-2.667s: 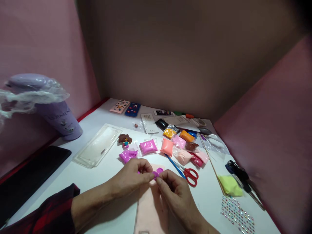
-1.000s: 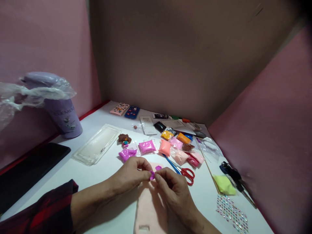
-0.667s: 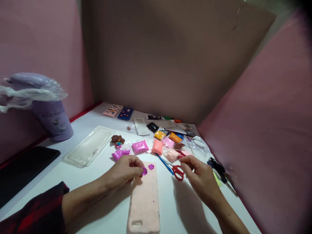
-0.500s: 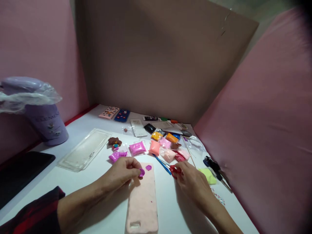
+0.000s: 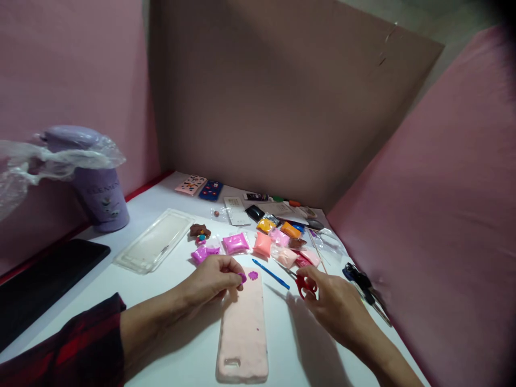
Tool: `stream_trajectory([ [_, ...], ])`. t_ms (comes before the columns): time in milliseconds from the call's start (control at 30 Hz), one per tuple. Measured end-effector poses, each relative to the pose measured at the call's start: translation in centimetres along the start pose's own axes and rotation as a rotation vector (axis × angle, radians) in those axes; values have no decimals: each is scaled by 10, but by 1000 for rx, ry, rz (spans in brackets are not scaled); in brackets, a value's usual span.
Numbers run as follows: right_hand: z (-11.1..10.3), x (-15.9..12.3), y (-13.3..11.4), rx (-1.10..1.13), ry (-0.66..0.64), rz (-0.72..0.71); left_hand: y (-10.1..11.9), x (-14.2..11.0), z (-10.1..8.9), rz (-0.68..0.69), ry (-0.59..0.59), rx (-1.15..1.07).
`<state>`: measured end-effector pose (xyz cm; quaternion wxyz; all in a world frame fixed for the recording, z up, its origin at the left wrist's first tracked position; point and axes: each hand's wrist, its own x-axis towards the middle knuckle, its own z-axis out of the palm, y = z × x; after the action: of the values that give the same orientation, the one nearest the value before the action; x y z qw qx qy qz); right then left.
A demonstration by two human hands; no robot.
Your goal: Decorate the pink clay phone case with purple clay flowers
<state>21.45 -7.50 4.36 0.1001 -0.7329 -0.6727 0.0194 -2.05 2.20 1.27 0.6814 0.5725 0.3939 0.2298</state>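
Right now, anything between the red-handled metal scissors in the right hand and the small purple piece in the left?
Nothing upright visible between scissors and purple piece; a slim blue pen on the white table and a purple flower shape on the pale-pink phone case.

Left sleeve [image 5: 76, 352]: red-and-black plaid, dark at the cuff
Left hand [image 5: 209, 279]: bare, wrist uncovered
Right hand [image 5: 324, 295]: bare
Right forearm [image 5: 381, 349]: bare to the view's edge

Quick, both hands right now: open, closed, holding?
Left hand: closed, pinching a small purple clay piece.
Right hand: closed, holding red-handled scissors by the handles.
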Motion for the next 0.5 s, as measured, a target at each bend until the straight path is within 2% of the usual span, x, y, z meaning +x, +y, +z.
stream_trajectory([
  [133,-11,10,-19,385,-72,-91,0,0,-1,5,-5,-12],
  [267,1,24,-25,635,-159,-107,2,2,-1,-7,27,-11],
  [367,17,27,-17,747,-180,-131,4,3,-2,-5,49,-48],
  [500,30,24,-8,733,-320,-132,3,5,-3,7,64,-58],
])
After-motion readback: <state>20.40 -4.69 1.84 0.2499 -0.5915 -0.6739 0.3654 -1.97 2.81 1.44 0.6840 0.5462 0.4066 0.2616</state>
